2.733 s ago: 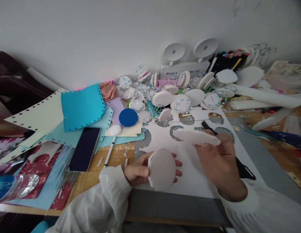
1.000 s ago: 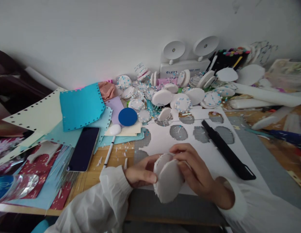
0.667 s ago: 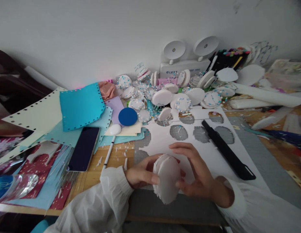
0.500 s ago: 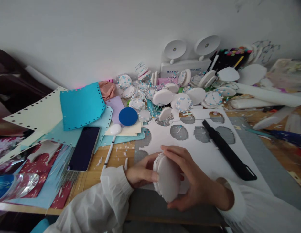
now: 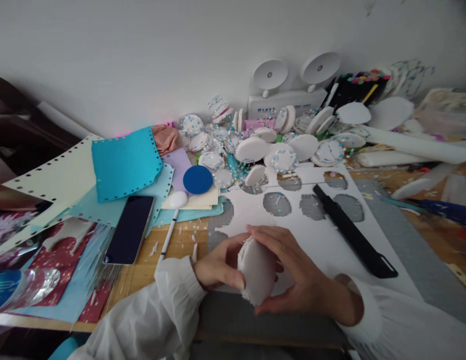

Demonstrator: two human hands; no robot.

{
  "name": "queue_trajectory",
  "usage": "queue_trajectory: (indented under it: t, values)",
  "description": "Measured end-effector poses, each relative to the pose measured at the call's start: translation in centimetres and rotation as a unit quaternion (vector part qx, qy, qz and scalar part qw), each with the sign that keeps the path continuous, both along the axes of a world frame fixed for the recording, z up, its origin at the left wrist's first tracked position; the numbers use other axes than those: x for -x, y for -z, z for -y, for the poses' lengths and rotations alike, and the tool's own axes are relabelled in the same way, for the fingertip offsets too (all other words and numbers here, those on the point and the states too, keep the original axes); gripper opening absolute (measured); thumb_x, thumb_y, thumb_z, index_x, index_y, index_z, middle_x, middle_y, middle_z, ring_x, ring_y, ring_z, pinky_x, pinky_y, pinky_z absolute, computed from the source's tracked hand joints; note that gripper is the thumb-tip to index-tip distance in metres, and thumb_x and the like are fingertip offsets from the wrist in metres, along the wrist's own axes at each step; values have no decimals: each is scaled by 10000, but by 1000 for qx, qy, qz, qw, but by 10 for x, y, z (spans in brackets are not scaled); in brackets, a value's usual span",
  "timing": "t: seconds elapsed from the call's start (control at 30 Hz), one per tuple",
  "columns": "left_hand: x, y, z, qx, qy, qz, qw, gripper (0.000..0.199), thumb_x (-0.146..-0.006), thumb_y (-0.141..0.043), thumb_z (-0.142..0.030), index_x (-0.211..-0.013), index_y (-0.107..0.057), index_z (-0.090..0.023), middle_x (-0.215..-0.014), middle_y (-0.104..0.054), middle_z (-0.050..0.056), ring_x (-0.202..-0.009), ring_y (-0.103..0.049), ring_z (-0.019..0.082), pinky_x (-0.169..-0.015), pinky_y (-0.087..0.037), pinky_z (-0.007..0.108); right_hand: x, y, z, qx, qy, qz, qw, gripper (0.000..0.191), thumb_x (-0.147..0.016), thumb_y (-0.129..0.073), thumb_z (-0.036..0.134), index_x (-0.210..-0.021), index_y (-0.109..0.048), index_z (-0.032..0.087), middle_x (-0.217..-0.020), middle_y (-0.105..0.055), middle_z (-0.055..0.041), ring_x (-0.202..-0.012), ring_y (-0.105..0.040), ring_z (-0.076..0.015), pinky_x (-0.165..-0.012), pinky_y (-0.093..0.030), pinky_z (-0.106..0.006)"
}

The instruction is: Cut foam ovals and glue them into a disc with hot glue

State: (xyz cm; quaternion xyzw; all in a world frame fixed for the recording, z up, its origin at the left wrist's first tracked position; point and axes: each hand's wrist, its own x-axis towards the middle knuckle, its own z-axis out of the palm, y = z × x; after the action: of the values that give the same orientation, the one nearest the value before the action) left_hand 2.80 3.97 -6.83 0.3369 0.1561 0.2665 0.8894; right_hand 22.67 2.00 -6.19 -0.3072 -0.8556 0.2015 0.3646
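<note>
Both hands hold a white round disc [image 5: 257,272] with a ragged edge, tilted upright above the table's front edge. My left hand [image 5: 222,265] grips its left side, with the thumb along the near edge. My right hand [image 5: 296,272] curves round the right side, its fingers at the top and its thumb at the bottom. Behind them lies a white sheet [image 5: 251,210] with several round holes cut in it. A long black tool [image 5: 355,232] rests across that sheet on the right.
At the back stand heaped white discs [image 5: 251,150], some with blue-beaded wires. On the left are a phone [image 5: 130,230], a turquoise sheet [image 5: 125,162], a blue disc [image 5: 197,179] and a white stick [image 5: 168,235]. White rolls [image 5: 413,145] lie at the right.
The white disc has turned and tilted slightly between my hands. Both hands still grip it, with small shifts of the fingers and the left thumb slightly lower.
</note>
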Motion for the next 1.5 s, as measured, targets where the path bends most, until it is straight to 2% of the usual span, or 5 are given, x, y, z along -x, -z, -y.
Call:
queue_trajectory:
  t: [0.5, 0.87, 1.3, 1.4, 1.5]
  values:
    - [1, -8, -3, -51, -28, -26, 998, 632, -595, -830, -274, -1181, -618, -164, -977, -727, 100, -860, -691, 242, -762, -509, 319, 1, 2, -5, -29, 9, 30, 999, 1107, -672, -759, 567, -1516, -170, 159, -1399, -489, -201, -1270, -478, -368, -1014, -430, -536]
    - [-2, -3, -1, -28, 1, 10, 1000, 836, -604, -837, -493, -1315, -535, -172, -1268, -617, 187, -1123, -620, 341, -972, -436, 471, -1, -4, -4, 8, 44, -21, 999, 1020, -534, -805, 628, -1371, -384, 225, -1202, -602, -137, -1080, -599, -363, -932, -475, -518]
    - [-1, -5, -3, -24, -6, 4, 1000, 725, -589, -853, -353, -1235, -596, -145, -1184, -671, 175, -1077, -648, 338, -909, -481, 427, -2, 0, -5, 16, 14, -4, 1000, 1120, -599, -762, 672, -1491, -254, 223, -1339, -543, -167, -1189, -558, -360, -991, -463, -518]
    - [-2, -5, -3, -19, -11, 8, 1000, 721, -579, -854, -323, -1233, -601, -157, -1201, -664, 167, -1081, -647, 330, -912, -480, 425, -3, 2, -1, 55, 7, -20, 998, 1093, -594, -770, 666, -1481, -292, 243, -1365, -528, -155, -1211, -547, -356, -1004, -464, -516]
    - [-2, -5, -3, -5, -12, 9, 1000, 709, -561, -853, -253, -1223, -613, -176, -1210, -663, 153, -1107, -631, 314, -948, -456, 424, -9, 4, 0, 155, 6, -128, 980, 1015, -628, -714, 713, -1457, -333, 269, -1398, -510, -139, -1244, -533, -343, -1003, -484, -491]
